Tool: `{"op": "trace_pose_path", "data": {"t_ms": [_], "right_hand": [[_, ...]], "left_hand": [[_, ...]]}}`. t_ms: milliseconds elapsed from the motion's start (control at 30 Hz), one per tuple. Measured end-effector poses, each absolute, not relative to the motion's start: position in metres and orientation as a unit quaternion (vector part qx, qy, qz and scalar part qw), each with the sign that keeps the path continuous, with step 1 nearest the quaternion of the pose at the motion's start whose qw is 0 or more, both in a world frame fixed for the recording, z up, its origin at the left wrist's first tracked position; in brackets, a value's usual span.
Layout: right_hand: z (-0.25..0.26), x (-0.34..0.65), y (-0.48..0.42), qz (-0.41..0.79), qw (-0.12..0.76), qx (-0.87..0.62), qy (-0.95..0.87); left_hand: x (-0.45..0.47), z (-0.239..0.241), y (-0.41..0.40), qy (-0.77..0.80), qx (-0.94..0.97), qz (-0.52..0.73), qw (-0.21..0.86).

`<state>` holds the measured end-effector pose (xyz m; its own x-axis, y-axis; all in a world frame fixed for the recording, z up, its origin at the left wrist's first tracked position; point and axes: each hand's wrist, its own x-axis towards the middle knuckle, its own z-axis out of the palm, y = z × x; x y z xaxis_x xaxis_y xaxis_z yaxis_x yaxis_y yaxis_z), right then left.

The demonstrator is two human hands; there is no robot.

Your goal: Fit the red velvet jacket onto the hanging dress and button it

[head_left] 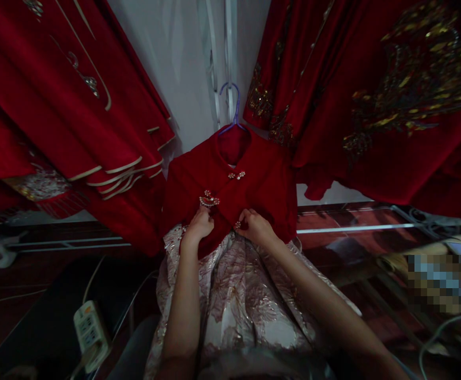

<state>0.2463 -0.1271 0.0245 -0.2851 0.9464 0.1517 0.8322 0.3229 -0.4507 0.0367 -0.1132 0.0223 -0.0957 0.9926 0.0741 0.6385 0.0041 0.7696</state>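
A short red jacket point(258, 153) with a stand collar hangs on a purple hanger point(236, 103), over a pale patterned skirt point(238, 295) with a metallic sheen. My left hand point(201, 227) is closed on the jacket's front, just below a jewelled fan-shaped ornament point(209, 200). To its right, my right hand point(256, 227) pinches the lower front edge beside a small beaded ornament point(237, 225). A beaded clasp point(237, 175) sits below the collar. The fingertips of both hands are partly hidden, so the exact grip is hard to see.
Red garments with cream piping point(107, 142) hang at left; red garments with gold sequins point(404, 79) hang at right. A white power strip point(91, 335) lies on a dark surface at lower left. A metal rail point(353, 228) runs low behind the clothes.
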Motion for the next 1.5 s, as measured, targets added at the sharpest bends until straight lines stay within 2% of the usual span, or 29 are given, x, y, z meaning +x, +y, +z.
{"op": "trace_pose_path", "data": {"t_ms": [133, 367, 467, 667, 933, 1300, 1500], "right_hand": [[0.012, 0.249, -0.117, 0.215, 0.237, -0.536, -0.781], [0.006, 0.25, -0.109, 0.412, 0.31, -0.434, -0.739], [0.008, 0.245, -0.111, 0.471, 0.339, -0.386, -0.717], [0.01, 0.23, -0.122, 0.392, 0.391, -0.437, -0.708], [0.008, 0.221, -0.129, 0.352, 0.403, -0.442, -0.72], [0.004, 0.223, -0.131, 0.299, 0.438, -0.431, -0.73], [0.017, 0.238, -0.123, 0.342, 0.356, -0.427, -0.757]], "left_hand": [[0.029, 0.019, -0.116, 0.639, 0.636, 0.308, 0.303], [0.023, 0.022, -0.117, 0.586, 0.604, 0.354, 0.409], [0.029, 0.028, -0.119, 0.563, 0.594, 0.332, 0.468], [0.037, 0.034, -0.122, 0.52, 0.594, 0.304, 0.533], [0.039, 0.026, -0.119, 0.556, 0.646, 0.283, 0.44], [0.038, 0.029, -0.119, 0.542, 0.639, 0.308, 0.45], [0.027, 0.025, -0.116, 0.519, 0.666, 0.364, 0.394]]}}
